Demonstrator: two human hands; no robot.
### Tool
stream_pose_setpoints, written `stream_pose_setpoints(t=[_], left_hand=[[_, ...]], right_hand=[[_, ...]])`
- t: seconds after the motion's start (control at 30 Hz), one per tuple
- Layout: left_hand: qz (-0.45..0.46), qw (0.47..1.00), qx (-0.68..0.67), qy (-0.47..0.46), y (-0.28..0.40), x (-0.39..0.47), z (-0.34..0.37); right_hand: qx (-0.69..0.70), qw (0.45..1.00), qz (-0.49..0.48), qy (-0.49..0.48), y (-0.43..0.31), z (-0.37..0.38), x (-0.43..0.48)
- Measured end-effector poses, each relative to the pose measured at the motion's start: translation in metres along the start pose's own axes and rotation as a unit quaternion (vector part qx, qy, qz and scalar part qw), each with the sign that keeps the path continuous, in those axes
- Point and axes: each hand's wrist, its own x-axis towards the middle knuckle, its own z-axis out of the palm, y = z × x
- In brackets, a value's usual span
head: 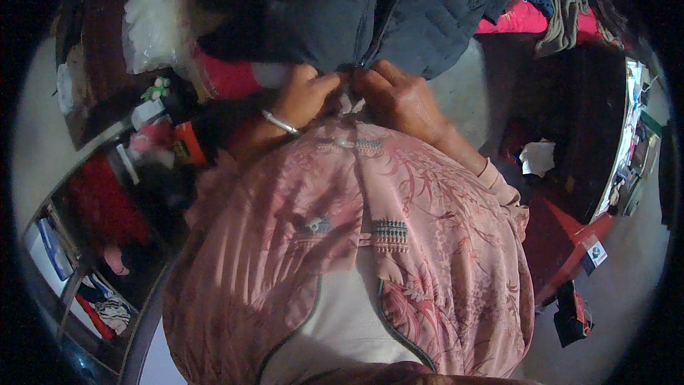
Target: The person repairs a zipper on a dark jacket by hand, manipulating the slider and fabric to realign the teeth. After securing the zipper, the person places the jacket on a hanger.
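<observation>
A dark grey zip-up jacket [315,5] fills the top middle of the view. Its zipper [365,21] runs down the front, and its two edges come together between my hands. My left hand [307,93], with a silver bangle at the wrist, pinches the left side of the hem by the zipper's lower end. Close beside it, my right hand [398,93] grips the right side with curled fingers. A small pale scrap of fabric [351,104] shows just below the fingers. The fingertips and the zipper's end are partly hidden in shadow.
My pink patterned shirt [427,198] bulges below the hands. A white plastic bag [155,29] and a small green toy [156,88] lie at left, above shelves with folded clothes [109,307]. Pink cloth [515,18] and a cluttered shelf [633,144] stand at right.
</observation>
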Motion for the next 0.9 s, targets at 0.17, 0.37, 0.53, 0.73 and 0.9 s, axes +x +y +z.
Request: stream_pose_setpoints(t=[0.17,0.37,0.53,0.73,0.9], left_hand=[[0.081,0.981,0.176,0.031,-0.005,-0.002,-0.001],[-0.068,0.995,-0.068,-0.021,0.021,-0.001,-0.003],[-0.075,0.991,-0.111,0.020,0.010,0.009,-0.014],[0.187,0.952,0.226,0.086,-0.006,0.005,-0.024],[0.132,0.982,0.063,0.120,0.008,-0.007,-0.011]], right_hand=[[0.114,0.988,0.069,0.072,0.006,0.013,0.005],[0.306,0.924,0.217,0.073,0.017,0.012,0.015],[0.345,0.905,0.245,0.040,0.029,0.016,0.036],[0.118,0.981,0.126,0.084,0.013,0.010,0.035],[-0.093,0.979,-0.126,0.128,-0.006,-0.008,0.027]])
